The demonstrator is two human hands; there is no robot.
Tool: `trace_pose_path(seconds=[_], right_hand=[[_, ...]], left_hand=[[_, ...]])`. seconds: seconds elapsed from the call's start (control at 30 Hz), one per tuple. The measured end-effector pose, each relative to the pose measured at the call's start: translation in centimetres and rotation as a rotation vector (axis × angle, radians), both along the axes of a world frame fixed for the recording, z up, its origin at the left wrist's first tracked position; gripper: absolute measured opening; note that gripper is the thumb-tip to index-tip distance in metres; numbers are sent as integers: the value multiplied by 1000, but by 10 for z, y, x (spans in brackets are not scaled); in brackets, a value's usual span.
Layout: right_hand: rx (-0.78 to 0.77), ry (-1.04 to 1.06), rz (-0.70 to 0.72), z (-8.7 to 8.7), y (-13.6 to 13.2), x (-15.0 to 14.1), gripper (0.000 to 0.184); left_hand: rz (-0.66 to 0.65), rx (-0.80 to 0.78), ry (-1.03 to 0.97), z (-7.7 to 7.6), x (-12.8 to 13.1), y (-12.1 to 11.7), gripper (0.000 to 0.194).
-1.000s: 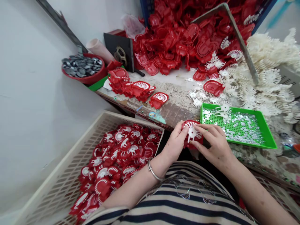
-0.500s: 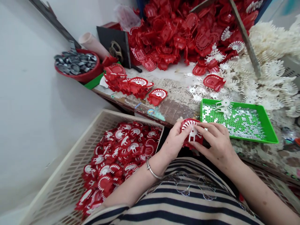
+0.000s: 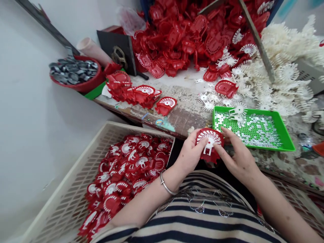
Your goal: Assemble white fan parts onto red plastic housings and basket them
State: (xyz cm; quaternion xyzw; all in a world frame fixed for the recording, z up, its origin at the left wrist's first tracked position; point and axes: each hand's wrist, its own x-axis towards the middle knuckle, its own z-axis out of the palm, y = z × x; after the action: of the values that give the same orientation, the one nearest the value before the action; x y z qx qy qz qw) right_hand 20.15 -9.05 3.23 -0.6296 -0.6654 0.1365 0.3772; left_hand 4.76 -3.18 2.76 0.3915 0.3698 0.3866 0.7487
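My left hand (image 3: 188, 152) is closed on the left side of a red plastic part (image 3: 211, 158) with a rounded top, its thumb pressing on the front. On that part lies a white fan-shaped plastic piece (image 3: 209, 142) with many thin spokes and two short legs. My right hand (image 3: 236, 157) grips the right edge, its thumb tip against the white piece and its fingers at the rim, partly hidden. Just beyond my right hand is a green perforated tray (image 3: 286, 135) of small shiny bits, with a few white fan pieces (image 3: 238, 109) across its back edge.
A pale plastic crate (image 3: 63, 189) at lower left holds many red-and-white parts (image 3: 126, 168). Joined parts (image 3: 141, 94) line the table edge. Red parts (image 3: 187, 33) and white pieces (image 3: 286, 74) are heaped behind. A red bowl (image 3: 76, 86) holds dark metallic pieces. A bar (image 3: 258, 40) slants over the heap.
My right fingers have moved off the front of the part to its right rim, uncovering more of the white piece. The view has shifted slightly; my left hand keeps its hold.
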Motion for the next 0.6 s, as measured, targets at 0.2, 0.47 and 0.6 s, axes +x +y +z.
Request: trace_pose_path(seconds=[0.2, 0.47, 0.6], right_hand=[[-160, 437, -7, 7, -2, -1, 47], [12, 378, -381, 29, -32, 57, 39], [14, 287, -610, 35, -54, 80, 36]], left_hand=[[-57, 60, -14, 9, 10, 1, 28], [-34, 356, 394, 3, 27, 23, 29], [-16, 366, 530, -4, 33, 29, 28]])
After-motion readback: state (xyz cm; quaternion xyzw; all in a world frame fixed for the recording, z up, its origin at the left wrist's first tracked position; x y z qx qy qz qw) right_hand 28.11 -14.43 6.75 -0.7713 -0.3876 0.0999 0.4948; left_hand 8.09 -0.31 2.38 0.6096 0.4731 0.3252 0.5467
